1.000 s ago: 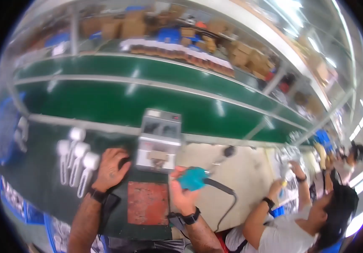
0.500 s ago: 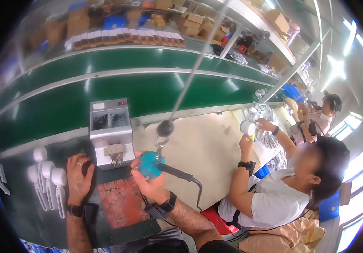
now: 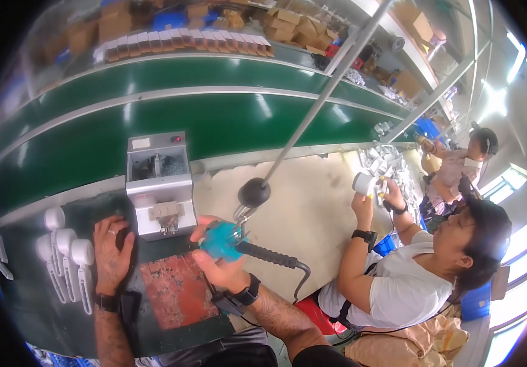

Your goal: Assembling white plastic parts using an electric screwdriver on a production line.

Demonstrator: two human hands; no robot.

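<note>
My right hand [image 3: 222, 266] is wrapped round the teal body of an electric screwdriver [image 3: 223, 240]. A metal hook joins its top to a black ball [image 3: 254, 192] at the end of a slanting rod, and a ribbed black cord leaves it on the right. The tool's tip is hidden. On the dark green table my left hand [image 3: 111, 254] lies with thumb and fingers apart, holding nothing. A grey metal screw feeder [image 3: 160, 186] stands between and beyond my hands, its tray partly filled with small parts. Several white round-headed handled devices [image 3: 64, 244] lie left of my left hand.
A worn red mat [image 3: 178, 292] lies before the feeder. Beyond runs a green conveyor belt [image 3: 226, 125], with a row of small boxes [image 3: 184, 41] behind it. On the right, a co-worker [image 3: 392, 275] handles a white round part beside a heap of white parts [image 3: 385, 168].
My right hand and the screwdriver have shifted slightly right, and the hanging rod leans further right. My left hand stays beside the feeder. The co-worker's hands have moved at the white part.
</note>
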